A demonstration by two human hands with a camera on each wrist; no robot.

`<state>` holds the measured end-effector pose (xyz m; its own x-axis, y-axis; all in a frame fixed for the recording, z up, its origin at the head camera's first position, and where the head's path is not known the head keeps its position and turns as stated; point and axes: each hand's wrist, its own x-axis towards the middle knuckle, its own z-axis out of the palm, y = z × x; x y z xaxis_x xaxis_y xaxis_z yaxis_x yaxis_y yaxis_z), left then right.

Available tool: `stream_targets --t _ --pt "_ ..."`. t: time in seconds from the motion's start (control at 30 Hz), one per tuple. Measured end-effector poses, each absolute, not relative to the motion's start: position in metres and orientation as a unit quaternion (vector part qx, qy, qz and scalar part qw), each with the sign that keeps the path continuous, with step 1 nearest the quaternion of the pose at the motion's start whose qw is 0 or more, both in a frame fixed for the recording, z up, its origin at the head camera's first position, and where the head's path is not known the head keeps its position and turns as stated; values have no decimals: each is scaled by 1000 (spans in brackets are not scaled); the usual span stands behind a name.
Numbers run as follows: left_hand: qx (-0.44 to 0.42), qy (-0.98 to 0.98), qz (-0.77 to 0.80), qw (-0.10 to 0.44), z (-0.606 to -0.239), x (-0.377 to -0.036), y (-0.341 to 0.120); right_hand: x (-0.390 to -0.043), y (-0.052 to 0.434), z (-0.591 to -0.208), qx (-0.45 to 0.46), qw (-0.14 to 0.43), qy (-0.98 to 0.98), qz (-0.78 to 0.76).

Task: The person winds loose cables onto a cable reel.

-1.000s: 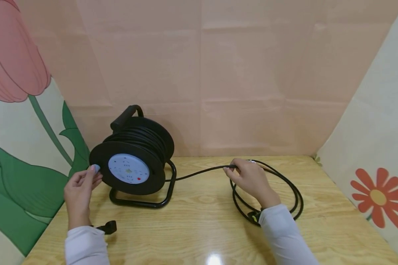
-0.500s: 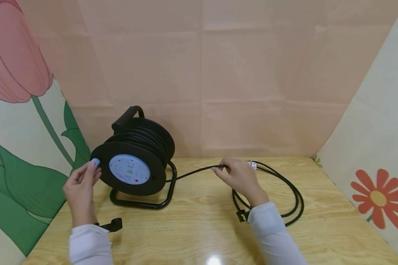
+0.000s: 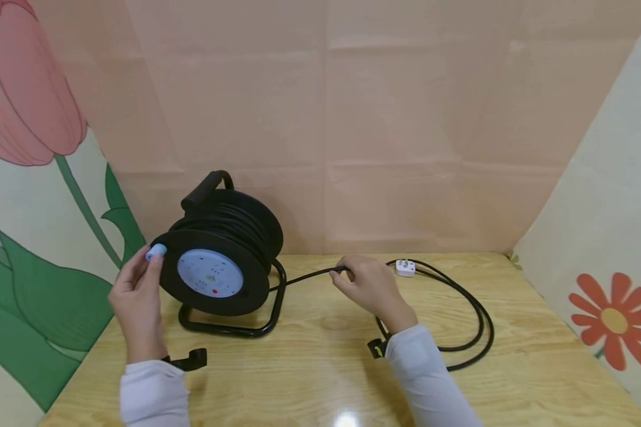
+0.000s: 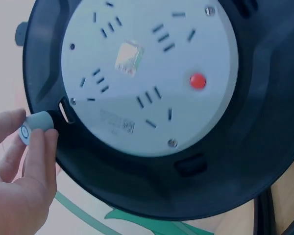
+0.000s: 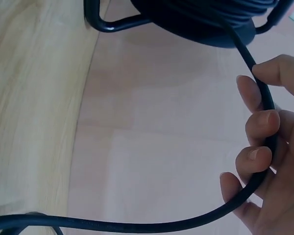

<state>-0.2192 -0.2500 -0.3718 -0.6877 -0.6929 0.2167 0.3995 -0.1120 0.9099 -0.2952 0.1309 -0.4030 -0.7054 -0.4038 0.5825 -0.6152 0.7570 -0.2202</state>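
Gripping the cable (image 3: pixel 304 276), the right hand (image 3: pixel 371 289) has slid reelward while left-hand fingers (image 3: pixel 151 268) pinch the knob (image 3: pixel 156 251).

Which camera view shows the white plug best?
The head view. There the white plug lies on the wooden table at the end of the black cable, beyond the right hand. The left wrist view shows only the reel face, and the right wrist view only cable and fingers; neither shows the plug.

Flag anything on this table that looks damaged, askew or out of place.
Nothing stands out. The cable reel stands upright on its frame, the loose cable lies in loops on the table with its white plug beside them; no visible damage.
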Motion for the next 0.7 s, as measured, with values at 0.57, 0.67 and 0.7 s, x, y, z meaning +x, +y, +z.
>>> stream_targets --t 0.57,0.67,0.7 --pt "79 -604 -686 397 -359 -220 -219 -291 110 -409 288 272 -887 237" --pt "81 -636 -655 400 -357 -219 -214 -290 108 -409 290 293 -884 222" --pt "79 -647 -643 402 -357 -218 -213 -290 108 -408 287 301 -883 219"
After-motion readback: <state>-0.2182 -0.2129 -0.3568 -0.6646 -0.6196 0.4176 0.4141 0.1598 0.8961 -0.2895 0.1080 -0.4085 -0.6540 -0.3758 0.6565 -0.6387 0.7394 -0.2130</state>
